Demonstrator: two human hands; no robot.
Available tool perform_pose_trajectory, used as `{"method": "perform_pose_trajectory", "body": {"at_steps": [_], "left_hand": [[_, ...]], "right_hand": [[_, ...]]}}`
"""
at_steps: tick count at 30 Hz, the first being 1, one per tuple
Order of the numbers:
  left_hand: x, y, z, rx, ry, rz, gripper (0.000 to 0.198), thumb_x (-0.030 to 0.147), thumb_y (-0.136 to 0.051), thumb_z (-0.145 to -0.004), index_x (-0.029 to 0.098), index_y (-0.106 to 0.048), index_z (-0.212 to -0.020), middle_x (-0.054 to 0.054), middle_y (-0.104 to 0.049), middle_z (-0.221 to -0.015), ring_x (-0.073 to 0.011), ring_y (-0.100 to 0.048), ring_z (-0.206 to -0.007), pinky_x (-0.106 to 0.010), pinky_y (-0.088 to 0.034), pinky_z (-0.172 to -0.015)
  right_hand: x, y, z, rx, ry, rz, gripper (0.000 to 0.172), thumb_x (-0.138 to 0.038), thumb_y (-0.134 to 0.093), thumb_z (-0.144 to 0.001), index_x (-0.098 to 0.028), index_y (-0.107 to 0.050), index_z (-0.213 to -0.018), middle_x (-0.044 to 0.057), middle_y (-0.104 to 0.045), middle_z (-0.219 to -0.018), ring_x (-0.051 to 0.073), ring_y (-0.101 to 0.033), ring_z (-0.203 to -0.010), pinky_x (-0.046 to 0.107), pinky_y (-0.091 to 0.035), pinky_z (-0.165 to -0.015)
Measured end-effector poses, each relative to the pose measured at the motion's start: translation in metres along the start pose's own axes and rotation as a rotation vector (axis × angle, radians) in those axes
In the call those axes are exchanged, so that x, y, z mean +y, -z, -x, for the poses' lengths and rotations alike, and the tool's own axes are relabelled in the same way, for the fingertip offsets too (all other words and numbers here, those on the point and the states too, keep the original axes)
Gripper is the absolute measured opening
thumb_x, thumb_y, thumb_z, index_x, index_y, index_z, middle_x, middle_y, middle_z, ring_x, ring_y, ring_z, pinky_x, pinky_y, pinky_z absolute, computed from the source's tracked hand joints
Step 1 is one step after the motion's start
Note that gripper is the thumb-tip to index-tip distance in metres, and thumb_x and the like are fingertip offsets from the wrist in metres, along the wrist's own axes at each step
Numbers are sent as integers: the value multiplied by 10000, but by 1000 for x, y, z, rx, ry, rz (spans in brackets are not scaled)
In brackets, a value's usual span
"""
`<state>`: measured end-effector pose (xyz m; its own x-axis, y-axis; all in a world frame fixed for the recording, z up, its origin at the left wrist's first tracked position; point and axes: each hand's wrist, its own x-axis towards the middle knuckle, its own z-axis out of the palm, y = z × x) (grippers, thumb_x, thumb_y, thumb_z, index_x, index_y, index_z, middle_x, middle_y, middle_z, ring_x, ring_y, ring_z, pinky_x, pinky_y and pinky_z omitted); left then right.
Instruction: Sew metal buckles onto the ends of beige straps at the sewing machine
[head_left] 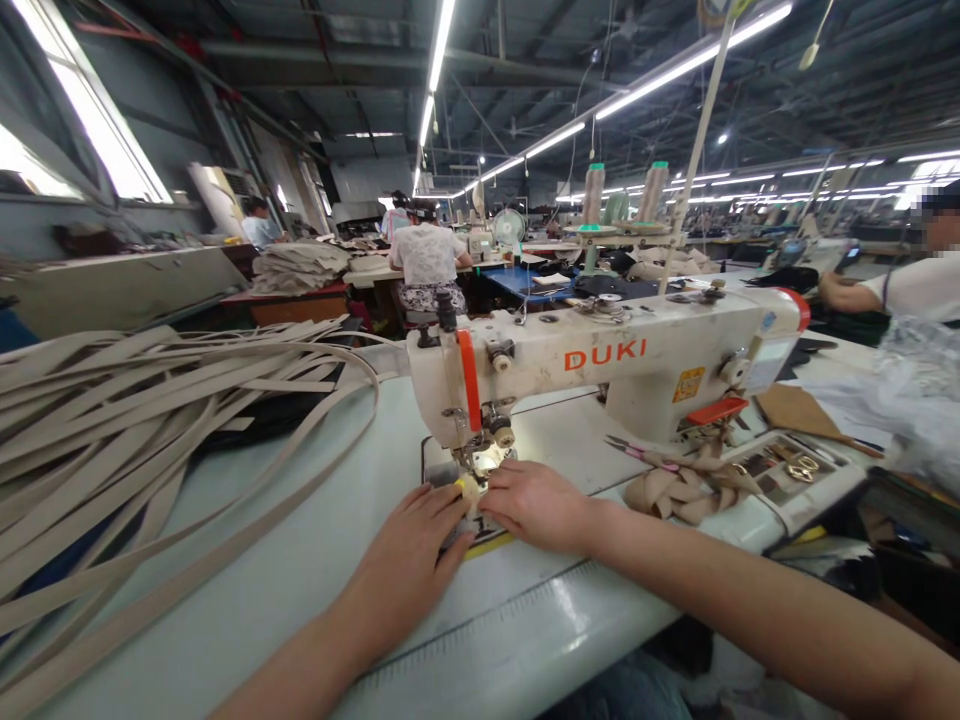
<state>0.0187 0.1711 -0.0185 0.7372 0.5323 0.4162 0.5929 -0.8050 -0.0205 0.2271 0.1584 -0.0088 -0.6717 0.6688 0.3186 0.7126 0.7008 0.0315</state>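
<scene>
At a white sewing machine (540, 360) marked DUKI, both hands meet by the lit needle and presser foot. My left hand (420, 535) lies palm down on the machine bed, fingers stretched forward, thumb apart. Its fingertips touch a small beige fabric piece (470, 493), and something yellow shows at one fingertip. From the other side, my right hand (536, 505) has its fingers bent and pressed together on the same piece. My fingers cover much of the piece, and the needle's point cannot be made out.
Long beige straps (187, 400) are heaped at left, one looping toward the machine. At right lie pink-handled thread snips (630, 447), cut strap pieces (679, 492) and a tray (810, 490) holding metal parts. Thread cones (594, 195) stand behind. Co-workers sit ahead and at right.
</scene>
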Motion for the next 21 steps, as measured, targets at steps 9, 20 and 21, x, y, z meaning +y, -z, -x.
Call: {"method": "perform_pose_trajectory", "body": {"at_steps": [9, 20, 21], "left_hand": [[-17, -2, -4, -16, 1, 111, 325, 336, -445, -909, 219, -672, -1109, -79, -702, -1122, -238, -638, -1050, -479, -465, -1001], [-30, -7, -12, -36, -9, 117, 363, 374, -401, -936, 216, -671, -1120, -81, -693, -1151, -229, -631, -1072, -461, -467, -996], [-30, -7, -13, -30, -12, 114, 367, 373, -397, -938, 208, -676, -1110, -87, -697, -1141, -233, -634, -1065, -466, -470, -992]], "right_hand": [[7, -10, -8, 18, -41, 5, 222, -221, -422, -943, -155, -623, -877, 58, -609, -868, 190, -525, -841, 290, -423, -769], [6, -10, -8, 42, -64, -10, 246, -204, -424, -941, -123, -646, -1012, 84, -619, -865, 197, -525, -835, 302, -419, -793], [6, -10, -8, 51, -62, -5, 246, -201, -425, -940, -122, -647, -1010, 84, -621, -864, 198, -525, -828, 303, -419, -792]]}}
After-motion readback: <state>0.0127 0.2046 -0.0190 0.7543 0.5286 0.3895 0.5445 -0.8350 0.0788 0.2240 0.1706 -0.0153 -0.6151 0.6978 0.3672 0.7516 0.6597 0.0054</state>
